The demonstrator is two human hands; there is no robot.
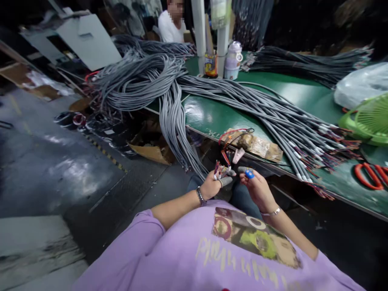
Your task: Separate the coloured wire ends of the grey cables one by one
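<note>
My left hand (214,184) is closed around the stripped end of a grey cable (224,172), its coloured wires fanning out above my fingers. My right hand (257,188) pinches a small blue piece (249,174) between capped fingertips, close to the wire ends. Both hands are held in front of my lilac shirt, just below the edge of the green table (212,117). A loose bunch of red and dark wires (232,141) hangs off the table edge above my hands, beside a brown taped pad (260,147).
A large bundle of grey cables (169,81) sprawls over the table and droops to the floor. A green fan (371,119), red loops (368,174), a plastic bag (360,85), a bottle (233,60) and a can (211,64) stand on the table. Another person (171,24) sits beyond.
</note>
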